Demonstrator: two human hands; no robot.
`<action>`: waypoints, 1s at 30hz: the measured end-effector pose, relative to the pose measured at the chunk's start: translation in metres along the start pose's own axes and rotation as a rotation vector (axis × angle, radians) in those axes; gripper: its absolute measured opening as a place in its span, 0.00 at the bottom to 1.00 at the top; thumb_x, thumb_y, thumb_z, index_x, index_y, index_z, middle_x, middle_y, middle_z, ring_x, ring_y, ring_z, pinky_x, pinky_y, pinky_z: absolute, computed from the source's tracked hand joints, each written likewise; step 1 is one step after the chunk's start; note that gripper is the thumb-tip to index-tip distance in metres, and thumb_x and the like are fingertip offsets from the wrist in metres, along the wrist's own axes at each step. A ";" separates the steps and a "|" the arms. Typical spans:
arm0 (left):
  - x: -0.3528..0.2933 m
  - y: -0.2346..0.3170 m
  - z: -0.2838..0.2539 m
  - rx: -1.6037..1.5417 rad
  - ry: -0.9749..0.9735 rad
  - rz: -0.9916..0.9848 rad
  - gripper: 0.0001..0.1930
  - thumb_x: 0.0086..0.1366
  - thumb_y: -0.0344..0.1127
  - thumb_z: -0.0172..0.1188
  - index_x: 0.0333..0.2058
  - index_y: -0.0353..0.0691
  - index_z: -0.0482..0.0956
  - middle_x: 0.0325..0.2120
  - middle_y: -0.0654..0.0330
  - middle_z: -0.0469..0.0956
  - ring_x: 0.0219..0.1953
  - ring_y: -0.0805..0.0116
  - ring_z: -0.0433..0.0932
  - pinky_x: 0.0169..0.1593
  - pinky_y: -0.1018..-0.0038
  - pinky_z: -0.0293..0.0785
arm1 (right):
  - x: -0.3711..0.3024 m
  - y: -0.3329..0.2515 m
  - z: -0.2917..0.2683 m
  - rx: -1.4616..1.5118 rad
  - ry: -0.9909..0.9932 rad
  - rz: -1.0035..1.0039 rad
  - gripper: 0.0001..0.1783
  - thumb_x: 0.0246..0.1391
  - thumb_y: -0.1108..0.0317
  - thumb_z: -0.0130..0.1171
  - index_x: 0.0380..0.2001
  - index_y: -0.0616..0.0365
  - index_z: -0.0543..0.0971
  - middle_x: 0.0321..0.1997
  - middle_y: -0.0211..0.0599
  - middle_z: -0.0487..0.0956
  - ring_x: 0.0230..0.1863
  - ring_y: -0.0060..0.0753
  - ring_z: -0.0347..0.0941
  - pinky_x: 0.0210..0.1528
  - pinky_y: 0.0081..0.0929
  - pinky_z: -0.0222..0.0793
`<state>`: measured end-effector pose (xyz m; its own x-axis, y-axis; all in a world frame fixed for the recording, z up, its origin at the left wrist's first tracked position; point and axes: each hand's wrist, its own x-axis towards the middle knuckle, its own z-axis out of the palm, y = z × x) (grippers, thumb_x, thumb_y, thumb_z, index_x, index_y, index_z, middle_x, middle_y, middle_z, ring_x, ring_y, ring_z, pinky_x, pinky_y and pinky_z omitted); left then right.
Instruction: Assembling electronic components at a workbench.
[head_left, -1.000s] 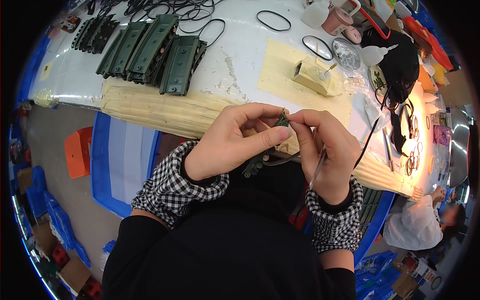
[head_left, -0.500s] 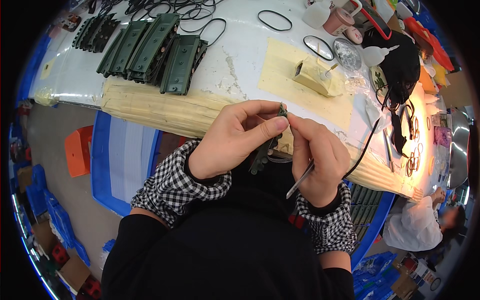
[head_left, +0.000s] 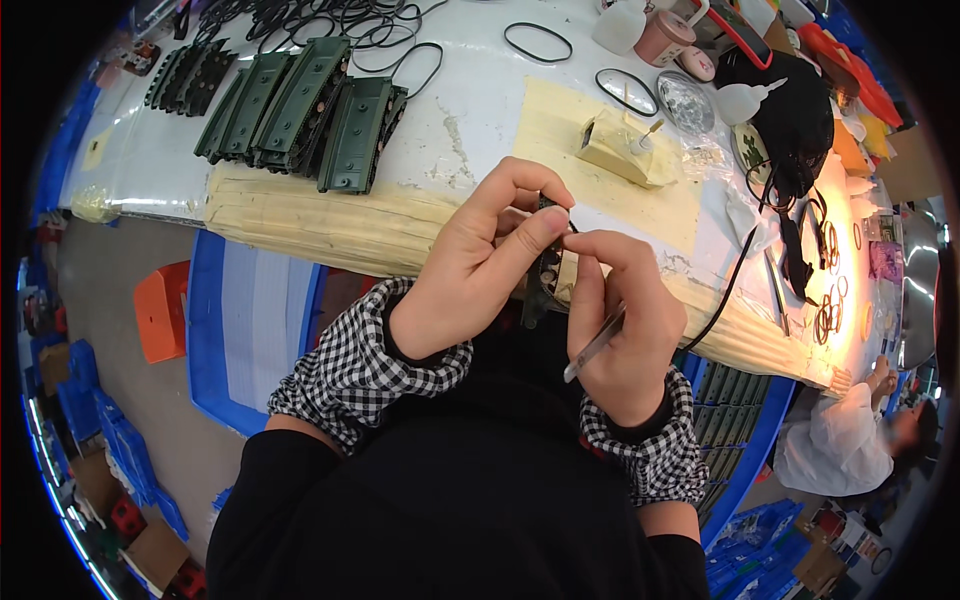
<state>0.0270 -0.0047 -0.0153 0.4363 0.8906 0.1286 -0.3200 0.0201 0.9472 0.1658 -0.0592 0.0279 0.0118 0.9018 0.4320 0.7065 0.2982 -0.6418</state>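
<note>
My left hand (head_left: 475, 270) grips a narrow dark green model part (head_left: 544, 265), thumb and fingers closed near its upper end. Small round wheels show along that part's side, and its lower end hangs below the palm. Close beside it, my right hand (head_left: 628, 320) has its index fingertip at the part's upper end. A slim silver metal tool (head_left: 595, 345) is tucked in the right fingers, pointing down and left; its other end is hidden. Something thin and black shows between the fingertips, too small to make out.
Green model chassis (head_left: 350, 135) lie in a row on the white table (head_left: 450, 100), with black rubber loops (head_left: 538, 42) behind. A yellowish block (head_left: 625, 150), bottles and a lit lamp area stand right. Blue bins (head_left: 205, 340) flank me; a co-worker (head_left: 835, 445) sits right.
Both hands have shifted slightly, and the green part has turned more upright with its lower end moving right. The right hand has moved a little left and down, the metal tool with it.
</note>
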 end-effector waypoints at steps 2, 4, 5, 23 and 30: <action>0.002 0.000 -0.002 0.023 0.012 -0.019 0.08 0.72 0.36 0.52 0.46 0.41 0.70 0.31 0.67 0.70 0.28 0.86 0.66 0.29 0.87 0.61 | -0.001 0.009 -0.001 -0.020 -0.053 -0.099 0.10 0.47 0.79 0.62 0.34 0.57 0.78 0.30 0.35 0.79 0.20 0.35 0.73 0.24 0.28 0.68; 0.005 0.001 -0.005 0.018 0.039 -0.043 0.08 0.71 0.36 0.53 0.45 0.42 0.70 0.29 0.68 0.70 0.26 0.87 0.65 0.26 0.87 0.59 | 0.003 0.005 -0.011 -0.136 -0.151 -0.130 0.11 0.44 0.77 0.64 0.34 0.56 0.78 0.29 0.34 0.78 0.19 0.35 0.72 0.23 0.28 0.67; 0.006 0.002 -0.007 0.002 0.060 -0.058 0.08 0.71 0.37 0.53 0.45 0.42 0.70 0.28 0.68 0.70 0.25 0.88 0.64 0.26 0.88 0.58 | 0.004 0.004 -0.015 -0.195 -0.199 -0.145 0.12 0.43 0.76 0.64 0.34 0.56 0.78 0.29 0.34 0.77 0.19 0.34 0.72 0.23 0.28 0.67; 0.014 -0.006 -0.014 -0.013 0.085 -0.056 0.10 0.71 0.38 0.54 0.46 0.42 0.72 0.23 0.69 0.68 0.20 0.89 0.60 0.23 0.87 0.55 | -0.006 0.010 -0.003 0.210 -0.192 0.054 0.09 0.42 0.80 0.70 0.30 0.59 0.83 0.27 0.32 0.73 0.24 0.28 0.72 0.27 0.23 0.69; 0.013 -0.009 -0.015 -0.024 0.094 -0.069 0.10 0.72 0.37 0.53 0.48 0.42 0.71 0.30 0.64 0.75 0.32 0.81 0.75 0.34 0.84 0.72 | 0.000 0.011 -0.003 0.070 -0.311 -0.182 0.08 0.44 0.76 0.67 0.30 0.58 0.79 0.28 0.33 0.72 0.25 0.34 0.73 0.26 0.29 0.70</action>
<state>0.0224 0.0134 -0.0262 0.3772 0.9255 0.0340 -0.3126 0.0927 0.9454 0.1757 -0.0571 0.0232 -0.3329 0.8806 0.3371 0.6268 0.4738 -0.6186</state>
